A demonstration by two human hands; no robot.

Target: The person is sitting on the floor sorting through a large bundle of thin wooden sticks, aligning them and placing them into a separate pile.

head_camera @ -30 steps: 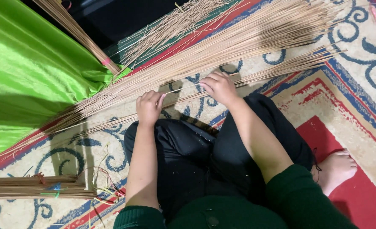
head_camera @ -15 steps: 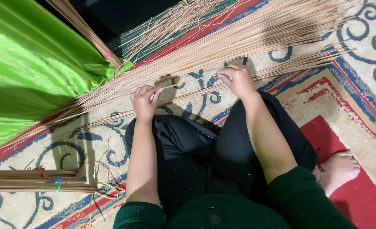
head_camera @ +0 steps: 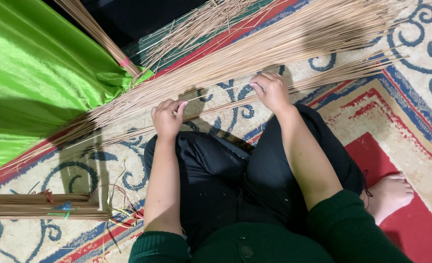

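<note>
Both our grips pinch one thin pale stick (head_camera: 216,93) between them: left hand (head_camera: 167,118) with fingers curled on its near end, right hand (head_camera: 272,90) closed on it further along. We hold it just above the loose spread of sticks (head_camera: 255,48), which lies fanned diagonally across the patterned rug (head_camera: 410,97). Sticks are straight, slender, tan and dry-looking, too many to count. Two tied bundles show: one at the left edge (head_camera: 36,205) with coloured ties, another (head_camera: 96,31) banded in pink, resting on shiny green cloth (head_camera: 36,73). The held stick may be more than one; the view is too fine to tell.
</note>
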